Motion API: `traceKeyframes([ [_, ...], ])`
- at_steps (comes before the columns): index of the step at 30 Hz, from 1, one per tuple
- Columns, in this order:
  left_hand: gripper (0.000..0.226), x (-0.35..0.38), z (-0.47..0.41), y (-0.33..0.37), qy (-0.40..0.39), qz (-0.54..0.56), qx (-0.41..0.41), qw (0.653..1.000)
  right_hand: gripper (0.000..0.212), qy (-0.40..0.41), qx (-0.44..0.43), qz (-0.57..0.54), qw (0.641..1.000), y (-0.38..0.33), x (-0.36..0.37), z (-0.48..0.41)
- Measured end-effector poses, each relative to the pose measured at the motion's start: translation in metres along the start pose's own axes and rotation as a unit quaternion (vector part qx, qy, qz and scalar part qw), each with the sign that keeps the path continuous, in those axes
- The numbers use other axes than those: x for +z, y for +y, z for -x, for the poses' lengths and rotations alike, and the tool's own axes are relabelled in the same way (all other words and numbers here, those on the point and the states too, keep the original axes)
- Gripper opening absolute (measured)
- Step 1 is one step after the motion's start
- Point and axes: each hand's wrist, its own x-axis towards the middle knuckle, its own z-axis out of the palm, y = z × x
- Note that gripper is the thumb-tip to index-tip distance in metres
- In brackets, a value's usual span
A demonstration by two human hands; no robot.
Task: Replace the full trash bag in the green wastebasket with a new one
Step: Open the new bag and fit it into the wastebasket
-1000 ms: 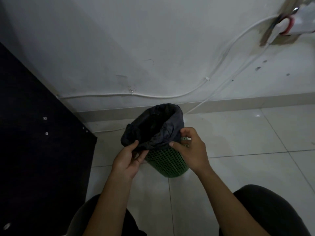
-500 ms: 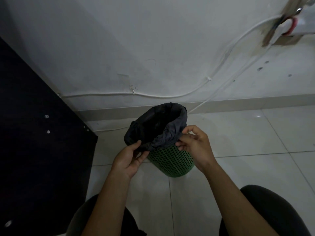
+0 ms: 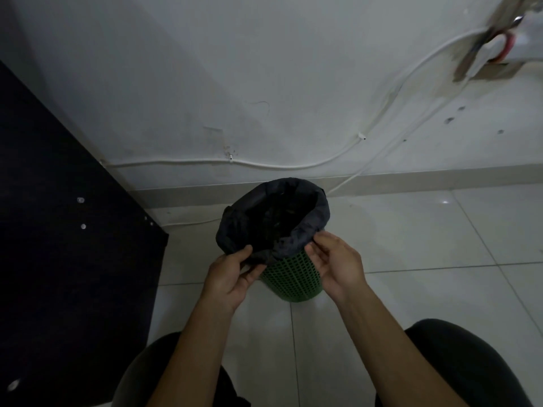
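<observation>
A green mesh wastebasket (image 3: 293,279) stands on the white tile floor near the wall. A black trash bag (image 3: 311,215) lines it, its mouth folded out over the rim and spread wide. My left hand (image 3: 232,274) pinches the bag's near edge at the basket's left front. At the right front, my right hand (image 3: 335,259) has its fingertips on the bag's folded edge, fingers curled. The inside of the bag is dark and its contents cannot be made out.
A black furniture panel (image 3: 58,245) stands close on the left. White cables (image 3: 264,165) run along the wall behind the basket, above the baseboard (image 3: 411,183). My knees (image 3: 458,365) are at the bottom. Floor tiles (image 3: 411,230) extend to the right.
The bag's mouth has opened wider and rounder over the rim. My right hand has slid along the rim toward the right front; my left hand keeps its pinch on the near edge.
</observation>
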Motion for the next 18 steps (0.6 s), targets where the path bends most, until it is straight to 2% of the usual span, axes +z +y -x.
traceKeyframes([
  [2,0.018,0.001,0.0,-0.004,0.002,-0.011,0.02,1.0,0.008,0.032,0.004,0.0,0.999,0.003,0.0,0.0],
  [5,0.029,0.001,-0.001,-0.007,0.016,-0.016,0.043,0.999,0.009,0.048,-0.027,0.076,0.996,0.001,-0.001,0.001],
  [9,0.037,0.0,-0.005,-0.009,0.041,-0.034,0.078,0.996,0.019,0.013,0.011,0.101,0.995,-0.008,-0.001,0.003],
  [12,0.037,0.003,-0.005,-0.008,0.036,-0.047,0.099,0.993,0.014,-0.005,0.024,0.112,0.993,-0.008,-0.003,-0.001],
  [15,0.038,0.003,-0.005,-0.006,0.032,-0.014,0.117,0.993,0.007,-0.042,0.056,0.076,0.995,-0.007,-0.002,-0.004],
  [18,0.035,0.003,-0.004,-0.011,0.042,0.061,0.112,0.991,0.008,-0.059,0.051,0.052,0.996,0.0,-0.001,-0.005],
])
